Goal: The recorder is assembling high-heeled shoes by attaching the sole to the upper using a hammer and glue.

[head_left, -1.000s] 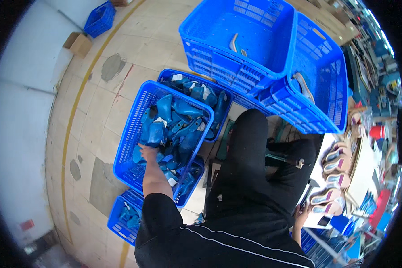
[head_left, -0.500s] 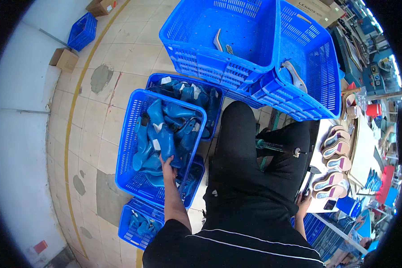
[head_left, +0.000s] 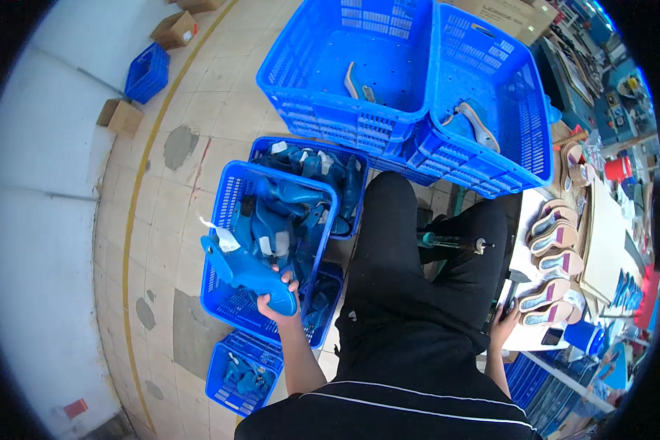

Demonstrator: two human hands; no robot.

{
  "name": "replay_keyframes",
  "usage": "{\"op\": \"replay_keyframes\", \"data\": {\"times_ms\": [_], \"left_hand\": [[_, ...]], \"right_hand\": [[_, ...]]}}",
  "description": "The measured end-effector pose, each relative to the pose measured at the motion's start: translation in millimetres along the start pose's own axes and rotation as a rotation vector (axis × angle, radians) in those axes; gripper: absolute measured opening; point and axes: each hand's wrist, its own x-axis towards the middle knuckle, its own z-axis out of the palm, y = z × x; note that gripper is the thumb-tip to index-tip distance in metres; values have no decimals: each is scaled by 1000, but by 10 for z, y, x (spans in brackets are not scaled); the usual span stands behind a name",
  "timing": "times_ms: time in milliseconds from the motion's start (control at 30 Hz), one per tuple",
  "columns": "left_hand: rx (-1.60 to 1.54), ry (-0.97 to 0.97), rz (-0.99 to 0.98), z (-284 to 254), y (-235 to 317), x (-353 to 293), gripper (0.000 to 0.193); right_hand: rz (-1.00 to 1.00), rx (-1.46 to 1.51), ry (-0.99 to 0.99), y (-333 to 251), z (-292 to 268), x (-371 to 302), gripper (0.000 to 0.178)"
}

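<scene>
A blue shoe last (head_left: 248, 271) is gripped at its toe end by my left hand (head_left: 280, 302), fingers wrapped round it. The last is tilted above a blue crate (head_left: 211, 297) full of similar lasts, with a white slip (head_left: 225, 239) at its upper end. My right hand (head_left: 503, 327) is closed on the dark handle of a hammer (head_left: 517, 277), at the left edge of the white worktable (head_left: 517, 337). Wedge-shaped soles (head_left: 554, 238) lie in a row beyond it.
Two large blue crates (head_left: 345, 110) stand ahead, with a few sole pieces inside. More lasts fill a crate (head_left: 348, 165) behind the near one and a small crate (head_left: 211, 374) below. A green metal post (head_left: 451, 242) rises between my legs. A phone (head_left: 553, 336) lies on the table.
My left hand has lifted a shoe last out of the crate's pile and swung it left, its upper end over the crate's left rim. My right hand stays at the hammer.
</scene>
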Motion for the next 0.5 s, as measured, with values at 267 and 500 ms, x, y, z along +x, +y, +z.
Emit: {"op": "replay_keyframes", "data": {"times_ms": [267,500], "left_hand": [[478,-222,-188,1258,-492,83,87],[478,-250,-422,1282,-1271,-6,91]], "right_hand": [[-29,-4,175,62,29,-29,49],[20,101,121,278,136,5,48]]}}
